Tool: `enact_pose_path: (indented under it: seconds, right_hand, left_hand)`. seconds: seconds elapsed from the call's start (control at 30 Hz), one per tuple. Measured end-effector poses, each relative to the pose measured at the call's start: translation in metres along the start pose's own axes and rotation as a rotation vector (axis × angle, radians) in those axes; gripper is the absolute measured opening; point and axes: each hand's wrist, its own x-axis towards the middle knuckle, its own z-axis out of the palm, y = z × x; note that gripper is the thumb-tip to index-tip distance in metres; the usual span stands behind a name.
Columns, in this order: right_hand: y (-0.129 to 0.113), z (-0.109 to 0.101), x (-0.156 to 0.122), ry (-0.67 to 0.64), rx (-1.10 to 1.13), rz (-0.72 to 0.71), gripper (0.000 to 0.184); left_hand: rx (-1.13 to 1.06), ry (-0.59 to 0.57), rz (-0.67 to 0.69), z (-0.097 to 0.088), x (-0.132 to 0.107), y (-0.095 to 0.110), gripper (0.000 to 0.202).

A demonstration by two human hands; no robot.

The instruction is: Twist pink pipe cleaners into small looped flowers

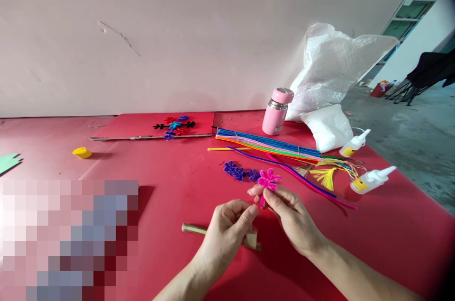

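Note:
My right hand pinches a pink pipe-cleaner flower by its short stem, just above the red table. My left hand is curled beside it, thumb and fingertips touching the stem's lower end. Under my hands lies a beige stick, partly hidden by the left hand. Just beyond the flower sits a row of purple pipe-cleaner flowers.
A bundle of coloured pipe cleaners, loose purple and pink ones, yellow tassels, two glue bottles, a pink flask and a white plastic bag lie right of centre. A red board with flowers and a yellow piece lie left.

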Motion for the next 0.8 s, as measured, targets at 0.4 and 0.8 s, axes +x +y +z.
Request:
enact_pose_path:
  seconds: [0.4, 0.8]
  right_hand:
    - [-0.0015, -0.0001, 0.0015, -0.056, 0.491, 0.305, 0.013]
    - [0.0009, -0.0012, 0.0005, -0.168, 0.464, 0.293, 0.014]
  left_hand:
    - [0.236, 0.205, 0.277, -0.0080, 0.0052, -0.0002, 0.019]
    - [0.402, 0.182, 0.555, -0.0103, 0.0043, -0.0031, 0.013]
